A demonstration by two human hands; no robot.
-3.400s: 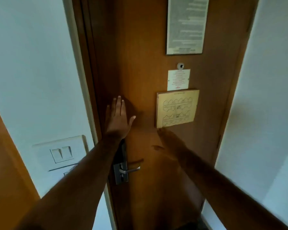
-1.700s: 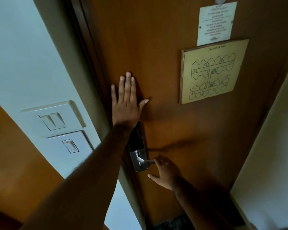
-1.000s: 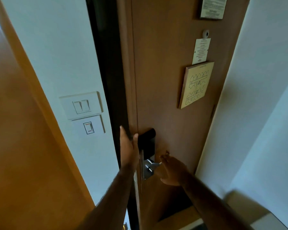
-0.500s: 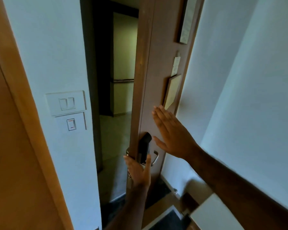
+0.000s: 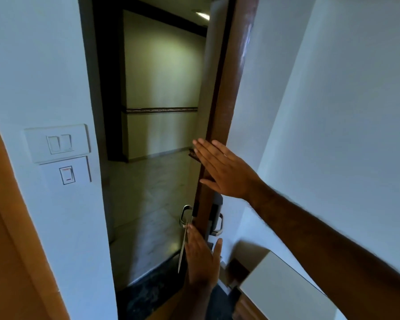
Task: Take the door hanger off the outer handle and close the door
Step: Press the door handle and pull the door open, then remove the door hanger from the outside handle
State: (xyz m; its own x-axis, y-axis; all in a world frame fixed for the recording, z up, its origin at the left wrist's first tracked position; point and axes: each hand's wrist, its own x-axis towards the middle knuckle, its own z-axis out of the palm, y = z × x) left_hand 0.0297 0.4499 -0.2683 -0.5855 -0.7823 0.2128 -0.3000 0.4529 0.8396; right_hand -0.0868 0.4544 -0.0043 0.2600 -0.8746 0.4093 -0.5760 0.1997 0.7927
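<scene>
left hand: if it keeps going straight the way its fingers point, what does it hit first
Probably the door hanger, seen edge-on below the outer handle. The left hand points up toward both beside the door's edge, fingertips seemingly almost at the hanger; depth is unclear.

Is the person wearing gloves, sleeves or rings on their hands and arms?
No. The left hand and the right hand are both bare, with no gloves, and no ring or watch shows. Both forearms are uncovered as far as the picture reaches, so no sleeves are visible. The right forearm shows fine hair.

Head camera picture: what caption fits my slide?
Door open, left hand reaching the door hanger on the outer handle.
</scene>
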